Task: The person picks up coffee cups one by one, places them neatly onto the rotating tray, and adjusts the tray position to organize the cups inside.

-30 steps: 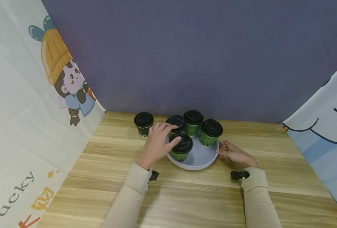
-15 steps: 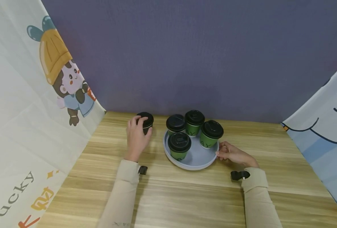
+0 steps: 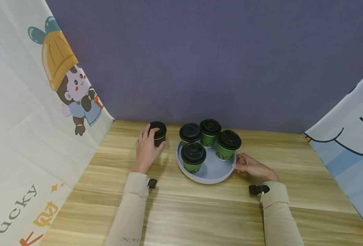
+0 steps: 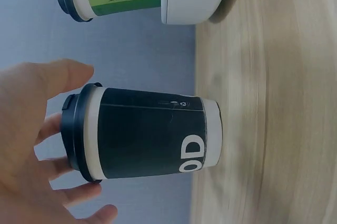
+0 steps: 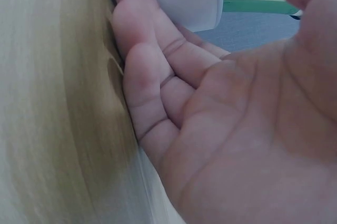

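At the left of the head view, my left hand [image 3: 146, 150] reaches around the black lid of a dark paper coffee cup [image 3: 160, 140] standing on the table. In the left wrist view, the spread fingers pass behind the lid and the thumb [image 4: 71, 75] lies just off its edge. My right hand [image 3: 253, 167] pinches the right rim of a round pale tray [image 3: 213, 176], with the fingertips [image 5: 142, 68] low beside the wood. The tray bears several lidded cups, among them a front green cup [image 3: 192, 167] and a right green cup [image 3: 223, 152].
A back green cup [image 3: 208, 139] and a left lidded cup [image 3: 190, 133] stand close together on the tray. Behind the wooden table [image 3: 212, 215] rises a purple-grey panel [image 3: 199, 61]. Printed cloths hang at the left [image 3: 15, 102] and right.
My left hand has left the tray's cups and moved left to the dark cup, where it has stayed over the last half second. The right hand keeps its hold on the tray.
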### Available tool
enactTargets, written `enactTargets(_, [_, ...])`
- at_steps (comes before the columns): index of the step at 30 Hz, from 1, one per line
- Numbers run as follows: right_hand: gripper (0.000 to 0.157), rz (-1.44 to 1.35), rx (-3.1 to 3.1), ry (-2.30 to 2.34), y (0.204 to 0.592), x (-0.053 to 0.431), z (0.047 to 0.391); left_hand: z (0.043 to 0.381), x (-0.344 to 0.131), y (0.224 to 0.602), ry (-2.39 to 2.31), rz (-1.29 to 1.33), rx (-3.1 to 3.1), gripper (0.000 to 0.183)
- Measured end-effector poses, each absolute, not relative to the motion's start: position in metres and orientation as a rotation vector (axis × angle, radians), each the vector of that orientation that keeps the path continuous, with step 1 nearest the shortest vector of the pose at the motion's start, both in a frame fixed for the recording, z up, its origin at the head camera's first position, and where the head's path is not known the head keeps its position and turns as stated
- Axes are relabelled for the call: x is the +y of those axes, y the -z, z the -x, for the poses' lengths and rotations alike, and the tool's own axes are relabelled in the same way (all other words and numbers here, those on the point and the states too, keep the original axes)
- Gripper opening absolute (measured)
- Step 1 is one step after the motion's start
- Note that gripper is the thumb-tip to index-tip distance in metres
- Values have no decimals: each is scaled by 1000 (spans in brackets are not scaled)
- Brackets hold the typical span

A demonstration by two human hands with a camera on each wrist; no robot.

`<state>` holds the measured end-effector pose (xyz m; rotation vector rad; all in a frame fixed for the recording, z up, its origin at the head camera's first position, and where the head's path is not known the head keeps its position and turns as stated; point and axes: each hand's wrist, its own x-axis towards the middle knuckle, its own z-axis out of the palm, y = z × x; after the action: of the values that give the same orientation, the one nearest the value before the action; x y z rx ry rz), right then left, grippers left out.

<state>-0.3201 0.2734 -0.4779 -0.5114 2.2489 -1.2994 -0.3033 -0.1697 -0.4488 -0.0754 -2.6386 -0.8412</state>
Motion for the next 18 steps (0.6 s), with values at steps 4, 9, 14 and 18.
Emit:
enactTargets(4, [57, 507, 2248, 1303, 478, 273, 320, 304, -169, 450, 862, 61, -2626, 55])
enactTargets(9, [57, 502, 2250, 1294, 479, 274, 320, 304, -165, 450, 871, 39, -2607, 53])
enactTargets(14, [59, 484, 2271, 1263, 480, 276, 322, 304, -162, 451, 873, 25, -2593, 53])
enactTargets(18, [64, 465, 2281, 1255, 482, 277, 324, 306, -159, 452, 875, 17, -2570, 53])
